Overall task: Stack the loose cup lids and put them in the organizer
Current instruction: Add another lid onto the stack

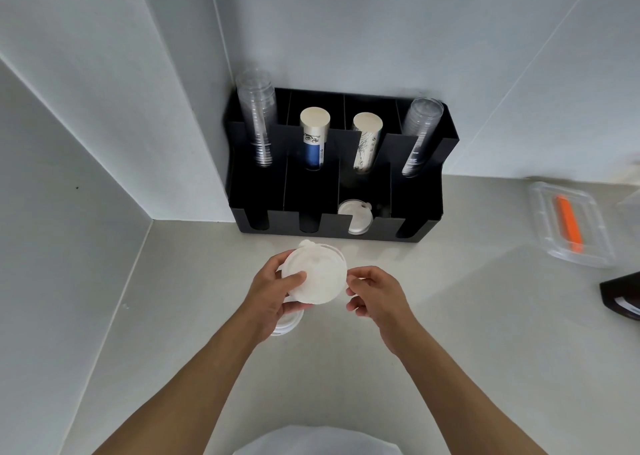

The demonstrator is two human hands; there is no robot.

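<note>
Taking the organizer as the landmark and working from near to far: closest to the person, on the tabletop [450, 316], a few white lids [285, 326] lie under the left wrist, partly hidden, well in front of the organizer.

Just beyond them, the left hand [273, 293] grips a small stack of white lids [315, 274], thumb pressed on the top face and fingers curled beneath. The stack is held roughly flat, its broad face up, a little in front of the organizer's front wall and slightly left of its third slot. The right hand [374, 293] sits just beside the stack's right rim, fingers loosely curled with the tips at the edge; whether they touch the rim I cannot tell. It holds nothing by itself.

Beyond the hands stands the black organizer [426, 226], backed into the corner. Its third front compartment from the left already holds a white lid [355, 217]; the other front compartments look empty. Behind these, stacks of cups stand in the back slots.

The likely move turns on this: that compartment lies straight ahead and slightly right of the held stack, so the stack probably needs carrying forward and lowering in flat from above. The left hand is the carrier.
</note>
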